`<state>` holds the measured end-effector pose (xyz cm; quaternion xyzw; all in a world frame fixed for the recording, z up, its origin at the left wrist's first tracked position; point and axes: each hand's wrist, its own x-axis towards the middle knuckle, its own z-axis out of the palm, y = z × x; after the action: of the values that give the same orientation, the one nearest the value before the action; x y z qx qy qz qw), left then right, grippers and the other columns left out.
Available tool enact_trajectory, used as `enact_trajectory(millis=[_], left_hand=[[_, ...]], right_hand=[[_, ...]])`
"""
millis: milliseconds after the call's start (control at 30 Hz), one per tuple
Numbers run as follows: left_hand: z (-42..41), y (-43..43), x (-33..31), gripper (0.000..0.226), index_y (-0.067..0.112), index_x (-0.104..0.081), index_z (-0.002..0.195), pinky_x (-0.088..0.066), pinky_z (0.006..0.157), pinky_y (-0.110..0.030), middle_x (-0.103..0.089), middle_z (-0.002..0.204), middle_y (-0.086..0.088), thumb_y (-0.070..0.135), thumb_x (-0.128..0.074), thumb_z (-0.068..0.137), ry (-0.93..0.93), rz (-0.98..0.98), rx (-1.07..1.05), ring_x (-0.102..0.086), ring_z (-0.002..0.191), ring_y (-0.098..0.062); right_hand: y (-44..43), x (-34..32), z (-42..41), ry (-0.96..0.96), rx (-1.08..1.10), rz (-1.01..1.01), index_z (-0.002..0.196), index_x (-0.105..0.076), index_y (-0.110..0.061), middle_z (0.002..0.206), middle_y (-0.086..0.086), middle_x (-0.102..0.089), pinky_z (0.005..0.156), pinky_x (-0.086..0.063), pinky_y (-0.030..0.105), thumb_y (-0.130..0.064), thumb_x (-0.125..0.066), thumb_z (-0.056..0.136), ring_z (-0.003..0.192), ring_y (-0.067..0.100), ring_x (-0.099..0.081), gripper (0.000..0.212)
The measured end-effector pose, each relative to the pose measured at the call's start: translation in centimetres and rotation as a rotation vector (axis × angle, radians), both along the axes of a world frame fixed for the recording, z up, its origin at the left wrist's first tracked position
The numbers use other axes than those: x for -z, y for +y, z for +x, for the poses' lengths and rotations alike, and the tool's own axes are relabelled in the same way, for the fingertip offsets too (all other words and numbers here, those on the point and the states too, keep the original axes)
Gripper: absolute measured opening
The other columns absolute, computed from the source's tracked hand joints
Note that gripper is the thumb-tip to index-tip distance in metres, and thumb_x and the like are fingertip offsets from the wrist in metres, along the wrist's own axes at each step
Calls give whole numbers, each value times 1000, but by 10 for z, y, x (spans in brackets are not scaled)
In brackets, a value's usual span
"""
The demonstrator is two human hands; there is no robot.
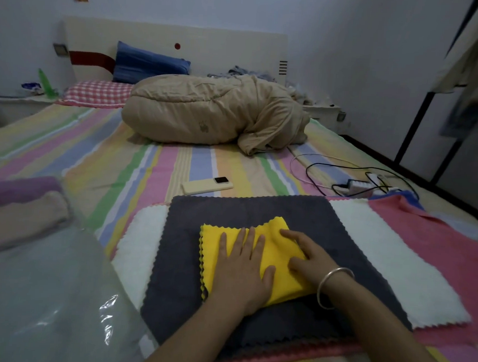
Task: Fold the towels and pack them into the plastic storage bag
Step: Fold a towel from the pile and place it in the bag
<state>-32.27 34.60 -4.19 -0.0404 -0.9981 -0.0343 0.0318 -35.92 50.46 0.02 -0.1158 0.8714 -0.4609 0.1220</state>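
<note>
Head view: yellow towel (278,252), folded, lies on dark grey towel (247,208), which covers white towel (387,251) and pink towel (447,242) on striped bed (151,164). Left hand (243,267) flat on yellow towel, fingers straight, holding nothing. Right hand (308,256) presses towel's right side, fingers loosely spread. Plastic storage bag (52,296) lies at left, rolled towels (26,200) inside.

Both bare forearms reach forward from the bottom edge, angled slightly toward each other. The left hand (243,267) lies palm down, its fingers (239,241) straight and slightly spread, thumb out to the right. The right hand (305,257) sits just beside it, palm down, fingers loosely bent and pointing left. A thin silver metal bangle (330,285) circles the right wrist.
</note>
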Motion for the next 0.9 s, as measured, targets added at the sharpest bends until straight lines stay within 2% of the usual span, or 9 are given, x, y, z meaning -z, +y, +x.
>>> enact_trajectory(millis=[100, 167, 267, 333, 500, 567, 667, 767, 900], left_hand=[[3, 0, 2, 92, 22, 5, 154, 15, 114, -53, 13, 161, -1, 64, 25, 75, 32, 20, 9, 17, 147, -18], [3, -4, -2, 89, 21, -7, 154, 11, 118, -44, -3, 162, 1, 64, 21, 82, 80, 198, 27, 4, 149, -15], [8, -23, -24, 41, 26, -46, 137, -29, 112, -30, -50, 140, 9, 35, -27, 102, 182, 936, -130, -43, 130, -8], [12, -44, -42, 26, 30, -59, 115, -50, 93, -36, -64, 117, 12, 21, -39, 102, 274, 1185, -344, -60, 106, -9], [24, -92, -65, 29, 10, -51, 125, -56, 70, -36, -70, 103, -10, 25, -38, 103, -177, 1670, -584, -68, 94, -26], [26, -101, -64, 38, 7, -46, 132, -56, 70, -34, -69, 102, -11, 31, -40, 103, -280, 1738, -562, -68, 93, -24], [25, -103, -57, 50, 9, -45, 137, -57, 67, -29, -68, 110, -8, 35, -56, 96, -259, 1670, -500, -69, 94, -20], [20, -99, -50, 64, 15, -37, 142, -57, 69, -28, -58, 127, -5, 25, -70, 88, -149, 1469, -464, -64, 102, -18], [12, -96, -41, 67, 19, -39, 139, -55, 89, -41, -59, 117, -6, 13, -74, 82, -70, 1364, -491, -60, 104, -22]], right_hand=[[-9, -5, 5, -51, 160, -112, 140, -38, -32, 140, 4, -42, 83, -34, 28, -12, -58, 90, 105, 14, -42, 57], [-15, -11, 12, -58, 236, -206, 144, -34, -29, 138, 6, -44, 84, -35, 29, -17, -65, 87, 105, 16, -43, 66], [-28, -24, 33, 1, 236, -416, 142, -35, -32, 120, -15, -47, 79, -39, 20, -15, -69, 85, 106, 4, -49, 68], [-40, -21, 49, 47, 155, -453, 140, -31, -39, 109, -28, -46, 69, -41, 9, -12, -70, 84, 93, -12, -49, 74], [-79, 2, 72, 343, -121, -79, 150, -7, -35, 149, -14, -33, 99, -38, 17, -22, -64, 81, 134, 0, -35, 91], [-93, 5, 75, 484, -163, 234, 153, -9, -21, 154, -5, -26, 114, -26, 26, -19, -59, 79, 143, 14, -26, 89], [-106, 14, 78, 658, -153, 491, 135, -49, -2, 134, 9, -56, 109, -30, 39, -29, -52, 63, 125, 26, -53, 77], [-114, 23, 78, 649, -157, 607, 123, -63, -2, 127, 11, -62, 98, -28, 44, -35, -33, 65, 120, 29, -57, 73], [-114, 29, 78, 653, -149, 712, 124, -64, -8, 130, 7, -61, 97, -27, 53, -40, -32, 66, 124, 30, -54, 74]])
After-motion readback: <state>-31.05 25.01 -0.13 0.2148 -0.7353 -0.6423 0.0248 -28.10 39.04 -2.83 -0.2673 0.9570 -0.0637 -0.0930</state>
